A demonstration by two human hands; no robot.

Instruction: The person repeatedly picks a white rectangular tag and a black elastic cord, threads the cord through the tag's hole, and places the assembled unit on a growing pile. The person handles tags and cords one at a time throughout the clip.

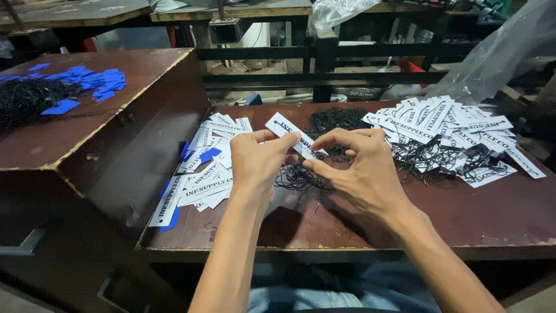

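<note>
held thing: a narrow white rectangular paper tag with black print [291, 135] is being held above the dark brown wooden tabletop [492, 214], just in front of the person's chest line.
long axis: the tag is running from upper left to lower right, its free end with a small punched hole pointing up and away to the left.
left hand: the left hand [258, 162] is pinching the tag near its middle, thumb and forefinger closed on the paper.
right hand: the right hand [356, 168] is closing its fingertips [315, 152] on the tag's lower right end, where a thin black string loop [301, 174] is hanging down; whether the string itself is being pinched cannot be told.
nearer hand: both are touching the tag; the right one is sitting nearer the strung end.
below the hands: a loose tangle of black string loops [339, 122] is lying on the table, just behind and under the fingers.
right side: a spread heap of white printed tags with strings [449, 130] is lying well apart from the hands.
left side: a smaller pile of white and blue paper tags [202, 168] is resting against the raised brown wooden box [116, 133].
edges: the table's front edge is running just below the wrists.
open room: bare wood is showing in front of the right forearm.
</note>
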